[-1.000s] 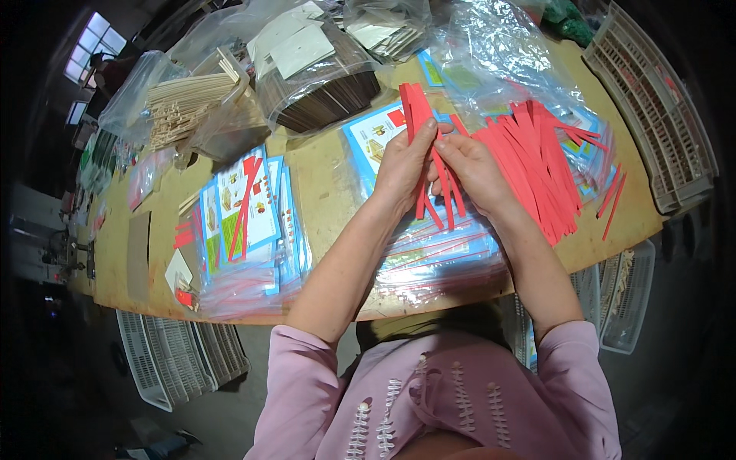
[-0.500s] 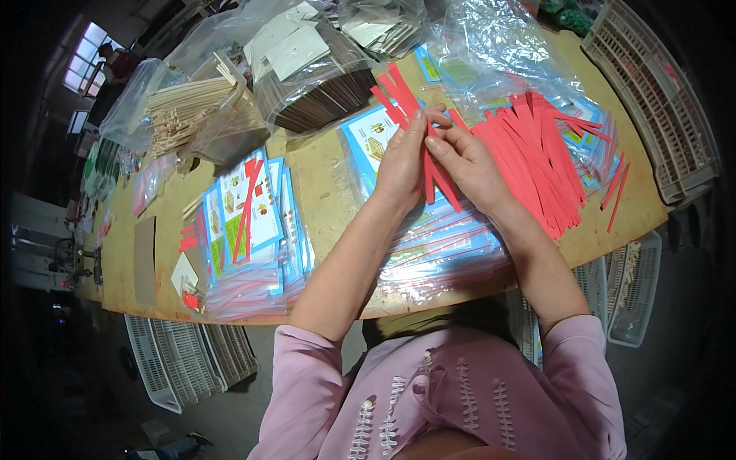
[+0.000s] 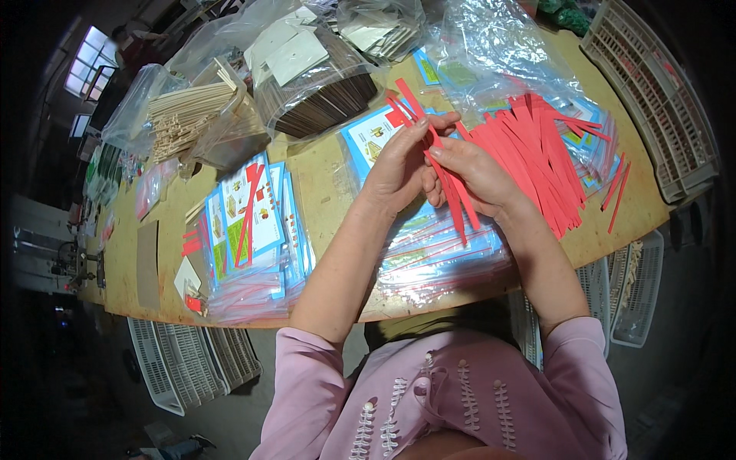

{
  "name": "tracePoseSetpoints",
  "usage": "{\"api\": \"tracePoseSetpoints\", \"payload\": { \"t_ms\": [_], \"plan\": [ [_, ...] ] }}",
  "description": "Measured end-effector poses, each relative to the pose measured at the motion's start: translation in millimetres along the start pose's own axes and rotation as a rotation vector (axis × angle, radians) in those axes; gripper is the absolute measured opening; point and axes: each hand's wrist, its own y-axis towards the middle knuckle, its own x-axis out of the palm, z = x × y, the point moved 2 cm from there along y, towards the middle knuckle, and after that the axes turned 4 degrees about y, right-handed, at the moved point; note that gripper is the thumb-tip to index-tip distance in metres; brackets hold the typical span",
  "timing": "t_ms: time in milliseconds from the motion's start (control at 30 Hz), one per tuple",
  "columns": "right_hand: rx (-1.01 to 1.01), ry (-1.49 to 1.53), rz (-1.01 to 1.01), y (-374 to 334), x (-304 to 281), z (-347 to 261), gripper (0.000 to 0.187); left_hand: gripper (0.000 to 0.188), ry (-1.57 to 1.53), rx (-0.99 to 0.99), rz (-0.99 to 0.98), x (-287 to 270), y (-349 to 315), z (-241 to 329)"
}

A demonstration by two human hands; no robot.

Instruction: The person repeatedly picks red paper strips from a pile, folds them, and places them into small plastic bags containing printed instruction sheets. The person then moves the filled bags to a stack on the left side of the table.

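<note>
A few thin red strips (image 3: 455,195) slant between my hands, over a stack of clear plastic bags holding printed cards (image 3: 441,264). My left hand (image 3: 395,176) is closed on them, thumb near their upper part. My right hand (image 3: 479,176) pinches the same strips with its thumb on top; some of its fingers are hidden. Just right of my right hand spreads a large pile of loose red strips (image 3: 529,165). Farther left lies a second stack of bagged cards (image 3: 280,230), with two crossed red strips (image 3: 249,215) on its top card.
At the back stand a tub of wooden sticks (image 3: 184,115), a bag of dark thin boards (image 3: 326,107) and white square pieces (image 3: 295,57). Crumpled clear plastic (image 3: 498,54) lies behind the red pile. A plastic crate (image 3: 652,100) borders the table's right side; more crates (image 3: 180,364) sit below its edge.
The held strips have shifted slightly down and toward me, their lower ends reaching lower. My right hand has turned, its thumb now across the strips.
</note>
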Motion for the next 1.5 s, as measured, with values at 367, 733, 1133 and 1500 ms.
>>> {"api": "tracePoseSetpoints", "payload": {
  "t_ms": [367,733,1133,1500],
  "plan": [
    [-0.001,-0.019,-0.047,2,-6,0,0.019,0.026,0.126,0.032,0.026,-4,2,0],
    [-0.211,-0.398,0.282,8,-19,-16,0.029,0.011,0.911,0.364,0.241,-8,-16,32],
    [-0.409,-0.579,0.345,6,-23,-22,0.030,0.015,1.468,0.116,0.276,0,-91,-26],
    [-0.227,-0.489,0.510,-69,-5,16,0.022,0.006,1.242,0.628,0.587,13,-96,-25]
  ]
}}
